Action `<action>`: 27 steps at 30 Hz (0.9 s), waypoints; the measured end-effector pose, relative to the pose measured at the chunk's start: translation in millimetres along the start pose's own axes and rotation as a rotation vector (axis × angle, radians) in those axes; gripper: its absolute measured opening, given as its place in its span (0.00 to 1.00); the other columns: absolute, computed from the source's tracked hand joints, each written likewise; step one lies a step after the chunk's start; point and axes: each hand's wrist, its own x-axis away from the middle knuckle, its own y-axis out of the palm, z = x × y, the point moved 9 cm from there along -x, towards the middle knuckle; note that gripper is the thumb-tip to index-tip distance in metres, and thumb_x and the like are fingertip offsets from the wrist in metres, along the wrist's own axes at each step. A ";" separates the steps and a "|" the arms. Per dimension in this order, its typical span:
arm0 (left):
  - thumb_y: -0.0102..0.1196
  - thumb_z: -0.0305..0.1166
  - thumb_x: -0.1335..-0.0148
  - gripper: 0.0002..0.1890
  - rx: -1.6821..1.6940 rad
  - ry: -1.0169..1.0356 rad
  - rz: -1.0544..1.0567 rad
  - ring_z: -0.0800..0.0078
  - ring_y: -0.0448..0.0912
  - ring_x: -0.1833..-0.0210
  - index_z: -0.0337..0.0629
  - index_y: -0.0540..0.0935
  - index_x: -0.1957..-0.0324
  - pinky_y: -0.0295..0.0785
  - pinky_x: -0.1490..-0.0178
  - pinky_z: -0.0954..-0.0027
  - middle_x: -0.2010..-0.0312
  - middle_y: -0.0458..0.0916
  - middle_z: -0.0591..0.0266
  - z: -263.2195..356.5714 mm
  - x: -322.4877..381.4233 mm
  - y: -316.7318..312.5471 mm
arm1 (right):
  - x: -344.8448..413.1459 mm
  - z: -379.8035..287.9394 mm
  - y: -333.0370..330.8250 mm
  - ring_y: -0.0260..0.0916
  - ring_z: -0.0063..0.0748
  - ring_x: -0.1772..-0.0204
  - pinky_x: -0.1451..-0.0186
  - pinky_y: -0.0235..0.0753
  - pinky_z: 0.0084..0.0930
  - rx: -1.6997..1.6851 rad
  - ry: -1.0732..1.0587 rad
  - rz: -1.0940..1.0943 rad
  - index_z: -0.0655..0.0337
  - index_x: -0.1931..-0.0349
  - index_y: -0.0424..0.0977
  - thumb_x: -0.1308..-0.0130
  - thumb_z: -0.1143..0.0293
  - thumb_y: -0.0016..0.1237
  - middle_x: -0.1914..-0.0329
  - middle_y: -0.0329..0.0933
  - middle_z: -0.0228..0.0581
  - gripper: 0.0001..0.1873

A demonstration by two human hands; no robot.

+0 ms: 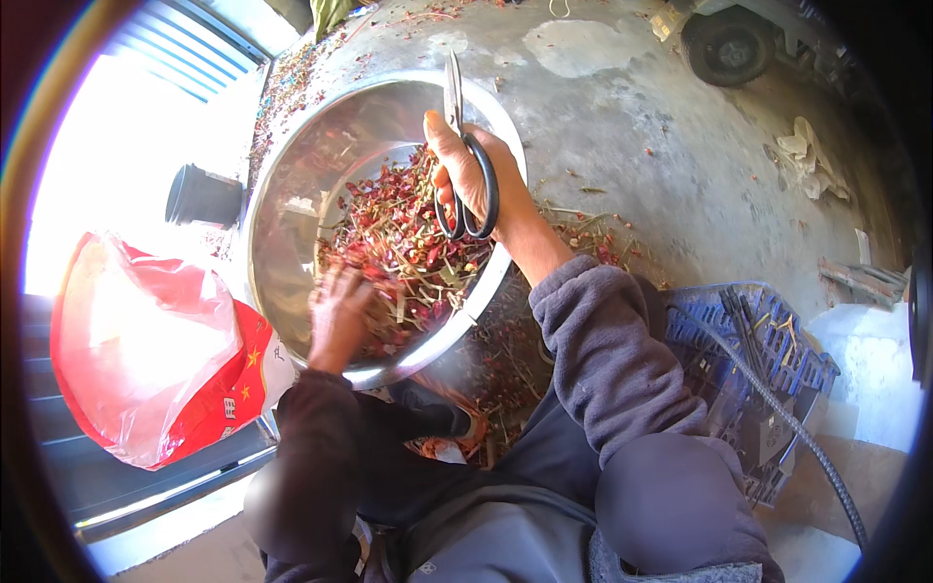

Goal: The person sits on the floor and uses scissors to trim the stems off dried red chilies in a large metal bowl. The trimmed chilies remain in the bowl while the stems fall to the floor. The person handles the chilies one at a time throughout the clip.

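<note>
A wide, shiny metal basin [286, 240] stands on the floor before me, with a heap of dried red pods or flower heads and pale stems [408, 233] in it. My left hand [341, 310] reaches into the near left part of the heap, its fingers blurred and spread over the red pieces; whether it grips any is not clear. Above the right side of the basin, my right hand [481, 171] holds black-handled scissors [453, 91], blades pointing away from me. The scissor blades look closed or nearly so.
A red and clear plastic bag [160, 350] lies left of the basin, near a dark bucket [204, 195]. On the right is a blue plastic crate [751, 306] with a braided cable [794, 423]. Stems and red bits litter the concrete floor [605, 146]; a wheel [729, 47] stands beyond.
</note>
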 end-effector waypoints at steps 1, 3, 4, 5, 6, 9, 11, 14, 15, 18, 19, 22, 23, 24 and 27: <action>0.61 0.27 0.44 0.21 0.026 -0.128 0.065 0.52 0.70 0.30 0.55 0.85 0.46 0.71 0.37 0.49 0.38 0.78 0.59 -35.5 -4.8 5.3 | 0.6 0.1 -2.3 0.75 0.23 0.79 0.76 0.75 0.24 0.014 0.003 0.004 0.63 0.66 0.75 0.35 0.27 0.49 0.81 0.75 0.33 0.39; 0.59 0.23 0.44 0.19 0.182 -0.280 0.214 0.55 0.80 0.41 0.51 0.86 0.49 0.77 0.46 0.57 0.46 0.83 0.59 -99.6 -7.7 3.8 | -0.1 -0.3 -4.1 0.73 0.21 0.78 0.74 0.73 0.22 0.012 0.017 -0.001 0.64 0.64 0.76 0.35 0.27 0.49 0.78 0.75 0.34 0.40; 0.58 0.22 0.43 0.18 0.293 -0.361 0.238 0.55 0.84 0.49 0.49 0.87 0.51 0.79 0.50 0.61 0.51 0.87 0.58 -124.8 -4.9 7.0 | -0.8 -2.1 -3.0 0.72 0.20 0.78 0.73 0.72 0.21 -0.008 0.010 -0.013 0.65 0.63 0.76 0.35 0.27 0.50 0.76 0.75 0.34 0.40; 0.60 0.22 0.43 0.17 0.360 -0.400 0.299 0.58 0.85 0.52 0.48 0.87 0.51 0.79 0.50 0.62 0.55 0.87 0.57 -136.1 1.9 9.0 | -1.0 -1.7 -2.1 0.72 0.20 0.78 0.73 0.72 0.21 -0.031 0.021 -0.005 0.65 0.63 0.76 0.36 0.26 0.50 0.76 0.75 0.34 0.41; 0.62 0.22 0.42 0.15 0.410 -0.490 0.301 0.60 0.86 0.55 0.47 0.87 0.52 0.79 0.51 0.64 0.58 0.88 0.57 -149.0 9.8 14.7 | -1.6 -2.3 -0.8 0.72 0.20 0.77 0.74 0.72 0.20 -0.038 0.026 -0.006 0.65 0.62 0.76 0.37 0.25 0.50 0.76 0.75 0.34 0.41; 0.65 0.23 0.41 0.14 0.545 -0.623 0.301 0.65 0.88 0.58 0.44 0.87 0.52 0.79 0.52 0.67 0.60 0.90 0.56 -155.1 30.6 30.7 | -3.4 -1.7 9.3 0.72 0.20 0.77 0.74 0.72 0.20 -0.042 0.036 -0.030 0.65 0.60 0.76 0.37 0.25 0.51 0.77 0.74 0.33 0.42; 0.63 0.22 0.41 0.13 0.649 -0.622 0.342 0.62 0.88 0.58 0.39 0.86 0.54 0.80 0.50 0.65 0.61 0.89 0.50 -140.6 43.6 38.7 | -1.6 1.1 15.7 0.72 0.20 0.77 0.74 0.73 0.20 -0.050 0.053 -0.043 0.65 0.60 0.76 0.37 0.25 0.51 0.77 0.74 0.32 0.41; 0.64 0.24 0.41 0.15 0.461 -0.561 0.188 0.53 0.86 0.52 0.41 0.85 0.51 0.79 0.46 0.58 0.56 0.88 0.49 -113.7 53.8 51.5 | 4.7 3.7 21.4 0.74 0.22 0.76 0.73 0.75 0.20 -0.073 0.029 -0.045 0.64 0.61 0.75 0.37 0.25 0.51 0.76 0.74 0.33 0.41; 0.61 0.23 0.42 0.17 0.481 -0.538 0.162 0.48 0.84 0.50 0.42 0.85 0.49 0.77 0.44 0.55 0.55 0.87 0.48 -102.6 60.9 55.4 | 6.0 4.7 21.7 0.78 0.26 0.72 0.69 0.79 0.23 -0.066 0.016 -0.032 0.64 0.60 0.74 0.37 0.25 0.50 0.74 0.76 0.35 0.41; 0.56 0.19 0.46 0.24 0.449 -0.538 0.088 0.47 0.81 0.47 0.42 0.82 0.44 0.76 0.41 0.53 0.51 0.83 0.46 -85.4 72.7 59.9 | 5.6 2.3 23.8 0.79 0.24 0.73 0.68 0.81 0.23 -0.049 -0.095 -0.007 0.64 0.61 0.74 0.37 0.29 0.54 0.75 0.77 0.35 0.38; 0.55 0.19 0.46 0.25 0.471 -0.492 0.071 0.46 0.81 0.46 0.42 0.81 0.43 0.76 0.41 0.53 0.50 0.82 0.45 -77.4 72.6 58.7 | 4.8 3.3 24.9 0.79 0.23 0.70 0.65 0.80 0.22 -0.059 -0.112 -0.011 0.63 0.62 0.73 0.37 0.29 0.54 0.74 0.77 0.35 0.38; 0.52 0.20 0.45 0.26 0.446 -0.397 -0.002 0.45 0.80 0.45 0.44 0.81 0.42 0.76 0.40 0.53 0.49 0.82 0.45 -60.5 65.5 50.2 | -3.2 -1.6 31.1 0.70 0.22 0.70 0.64 0.72 0.24 0.015 -0.238 -0.033 0.61 0.62 0.72 0.36 0.28 0.53 0.74 0.73 0.31 0.37; 0.52 0.21 0.44 0.23 0.452 -0.377 -0.027 0.46 0.81 0.46 0.43 0.82 0.44 0.76 0.41 0.53 0.50 0.83 0.46 -58.8 61.8 45.9 | -3.9 3.0 31.9 0.68 0.22 0.69 0.64 0.71 0.25 0.083 -0.208 -0.049 0.60 0.62 0.72 0.37 0.26 0.51 0.73 0.70 0.29 0.39; 0.53 0.22 0.42 0.21 0.460 -0.354 -0.049 0.47 0.81 0.47 0.42 0.83 0.46 0.76 0.42 0.53 0.51 0.83 0.47 -57.3 55.4 42.2 | -3.4 3.0 39.4 0.69 0.23 0.67 0.62 0.71 0.25 0.076 -0.232 -0.123 0.60 0.61 0.72 0.38 0.23 0.49 0.72 0.70 0.30 0.40; 0.56 0.29 0.36 0.10 0.514 -0.418 0.193 0.49 0.83 0.55 0.40 0.85 0.55 0.76 0.49 0.54 0.58 0.84 0.49 -68.3 36.3 16.4 | -1.6 13.9 43.3 0.70 0.23 0.67 0.62 0.71 0.24 0.096 -0.132 -0.115 0.59 0.61 0.73 0.37 0.26 0.51 0.72 0.72 0.30 0.38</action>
